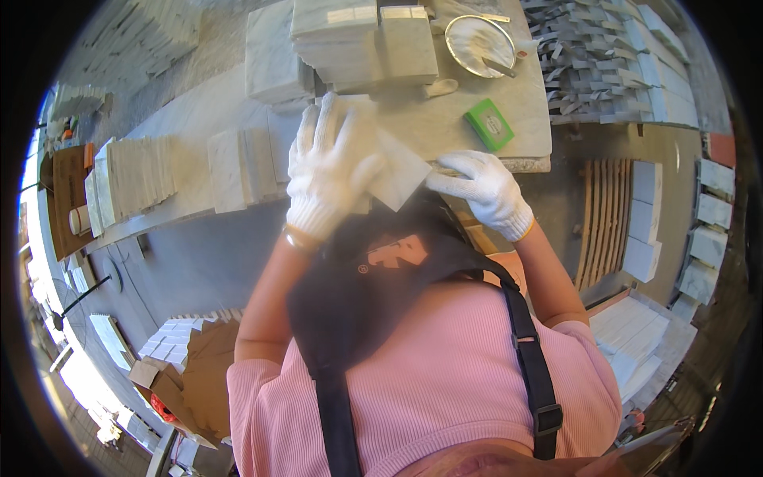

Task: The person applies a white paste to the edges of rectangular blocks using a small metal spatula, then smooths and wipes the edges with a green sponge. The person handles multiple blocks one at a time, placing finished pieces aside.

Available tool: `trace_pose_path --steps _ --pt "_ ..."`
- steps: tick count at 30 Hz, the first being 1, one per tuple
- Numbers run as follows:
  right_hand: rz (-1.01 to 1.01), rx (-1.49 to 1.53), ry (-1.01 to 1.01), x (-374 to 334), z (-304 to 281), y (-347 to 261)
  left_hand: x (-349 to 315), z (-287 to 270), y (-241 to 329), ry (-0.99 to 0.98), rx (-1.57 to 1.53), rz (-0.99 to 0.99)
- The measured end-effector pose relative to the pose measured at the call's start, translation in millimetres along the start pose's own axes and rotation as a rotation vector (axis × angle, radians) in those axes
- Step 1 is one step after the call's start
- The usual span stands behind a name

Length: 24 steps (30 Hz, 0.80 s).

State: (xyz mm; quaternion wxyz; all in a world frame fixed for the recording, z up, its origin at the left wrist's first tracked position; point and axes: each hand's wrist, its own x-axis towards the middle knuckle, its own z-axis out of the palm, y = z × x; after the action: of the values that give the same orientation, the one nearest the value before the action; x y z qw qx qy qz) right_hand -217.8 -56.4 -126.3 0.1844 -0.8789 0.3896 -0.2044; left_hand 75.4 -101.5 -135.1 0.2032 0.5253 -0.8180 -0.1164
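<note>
My left hand (330,171), in a white knit glove, lies with its fingers stretched and apart over the pale pieces at the bench edge. Its thumb rests against a thin, white, square-cornered tile (402,171), turned so that one corner points toward me. At the tile's right corner, my gloved right hand (483,191) is closed, its fingertips pinching that corner. The left palm hides part of the tile. Beyond the right hand, a green block (489,125) with a pale round label lies on the bench.
Stacked marble blocks (338,48) stand at the bench's far side, beside a bowl (480,40) of white material with a spatula. Rows of upright tiles (139,176) line the left. A wooden pallet (606,222) stands right; a cardboard box (199,378) is lower left.
</note>
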Motion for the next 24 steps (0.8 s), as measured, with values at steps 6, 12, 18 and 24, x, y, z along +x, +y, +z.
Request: trace_pose_path --steps 6,12,18,24 --pt "0.459 0.417 0.192 -7.2 18.6 -17.9 -0.5 0.4 -1.1 0.008 -0.012 0.003" --pt "0.369 0.273 0.185 22.8 38.6 -22.0 -0.4 1.8 -4.2 0.026 -0.043 0.031" --pt "0.798 0.768 0.458 16.1 24.4 6.4 -1.9 3.4 -8.4 0.078 -0.066 0.035" --pt "0.432 0.256 0.344 20.9 31.9 -42.4 1.1 -4.2 -12.4 0.079 -0.159 0.09"
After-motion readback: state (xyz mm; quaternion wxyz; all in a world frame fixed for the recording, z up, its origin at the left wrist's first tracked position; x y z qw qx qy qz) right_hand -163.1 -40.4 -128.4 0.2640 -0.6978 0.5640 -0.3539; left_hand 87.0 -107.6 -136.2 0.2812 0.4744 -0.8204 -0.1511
